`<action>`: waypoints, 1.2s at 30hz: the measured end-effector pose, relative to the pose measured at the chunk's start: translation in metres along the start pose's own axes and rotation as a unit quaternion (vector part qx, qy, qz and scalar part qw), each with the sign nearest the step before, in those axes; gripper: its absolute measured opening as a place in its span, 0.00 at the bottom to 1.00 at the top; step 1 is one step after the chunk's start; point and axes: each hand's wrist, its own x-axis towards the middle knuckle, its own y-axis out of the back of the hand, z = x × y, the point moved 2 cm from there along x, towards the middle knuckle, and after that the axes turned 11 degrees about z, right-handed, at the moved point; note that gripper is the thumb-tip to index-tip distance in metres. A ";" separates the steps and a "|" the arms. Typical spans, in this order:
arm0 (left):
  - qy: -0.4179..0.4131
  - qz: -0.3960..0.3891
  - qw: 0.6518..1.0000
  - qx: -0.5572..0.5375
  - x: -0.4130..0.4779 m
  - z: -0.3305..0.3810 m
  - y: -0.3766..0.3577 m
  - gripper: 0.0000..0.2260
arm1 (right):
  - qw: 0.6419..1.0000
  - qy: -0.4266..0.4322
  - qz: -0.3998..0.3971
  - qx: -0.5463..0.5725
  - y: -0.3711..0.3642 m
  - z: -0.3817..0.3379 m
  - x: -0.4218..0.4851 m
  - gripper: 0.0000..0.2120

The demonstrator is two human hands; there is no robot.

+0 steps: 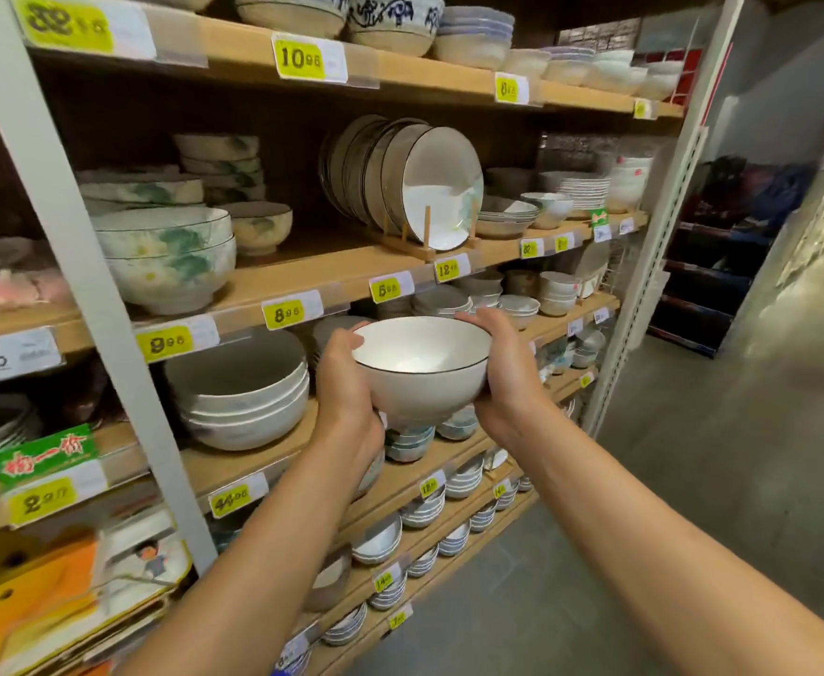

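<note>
Bowl (422, 378), white with a thin dark rim, is held upright in the air before the wooden shelf (254, 461), above a stack of small bowls (409, 444). Its wall is clasped on both sides by the left grip (346, 383) and the right grip (502, 378). It is best kept level, supported low, and steered clear of the large stacked bowls (242, 387) beside it.

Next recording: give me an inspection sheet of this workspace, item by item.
Surface: wooden shelves on grey uprights, yellow price tags along the edges.
Job's things: white bowl with dark rim, upright, empty, held in front of the shelves.
Clutter: stacked bowls to its left, plates standing in a wooden rack above.
Hands: left hand and right hand grip the bowl's opposite sides.
Cables: nothing seen.
Surroundings: grey aisle floor, dark shelving beyond.
</note>
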 end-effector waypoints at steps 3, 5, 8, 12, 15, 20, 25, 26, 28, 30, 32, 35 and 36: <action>-0.030 0.035 0.999 -0.002 0.033 0.015 0.004 0.10 | 1.000 -0.015 -0.019 -0.005 -0.033 0.009 0.029 0.15; -0.046 0.063 0.997 0.005 0.050 0.025 0.010 0.09 | 0.999 -0.026 -0.038 -0.006 -0.056 0.017 0.042 0.15; -0.066 0.107 0.992 0.006 0.073 0.037 0.024 0.09 | 0.996 -0.052 -0.071 -0.007 -0.088 0.028 0.055 0.16; -0.099 0.140 0.985 0.015 0.086 0.050 0.037 0.09 | 0.988 -0.085 -0.127 -0.002 -0.115 0.037 0.068 0.12; -0.128 0.160 0.979 0.003 0.088 0.057 0.042 0.08 | 0.980 -0.107 -0.168 0.011 -0.133 0.038 0.077 0.11; -0.204 0.192 0.960 0.001 0.089 0.069 0.032 0.12 | 0.957 -0.153 -0.245 0.004 -0.155 0.031 0.100 0.12; -0.250 0.207 0.946 -0.007 0.097 0.077 0.000 0.12 | 0.934 -0.172 -0.313 -0.022 -0.173 0.006 0.134 0.17; -0.255 0.211 0.943 0.002 0.100 0.079 -0.006 0.12 | 0.930 -0.170 -0.325 -0.026 -0.176 0.001 0.141 0.17; -0.262 0.224 0.938 0.016 0.107 0.082 -0.015 0.13 | 0.924 -0.160 -0.345 -0.034 -0.182 -0.006 0.155 0.18; -0.262 0.227 0.938 0.015 0.114 0.083 -0.020 0.15 | 0.920 -0.149 -0.360 -0.041 -0.188 -0.011 0.167 0.18; -0.248 0.217 0.944 0.009 0.120 0.083 -0.023 0.16 | 0.906 -0.163 -0.387 -0.046 -0.193 -0.013 0.179 0.19; -0.209 0.182 0.961 -0.003 0.130 0.087 -0.026 0.13 | 0.865 -0.213 -0.448 -0.069 -0.200 -0.013 0.195 0.22; -0.197 0.173 0.965 -0.007 0.133 0.088 -0.028 0.13 | 0.851 -0.226 -0.467 -0.081 -0.204 -0.013 0.198 0.23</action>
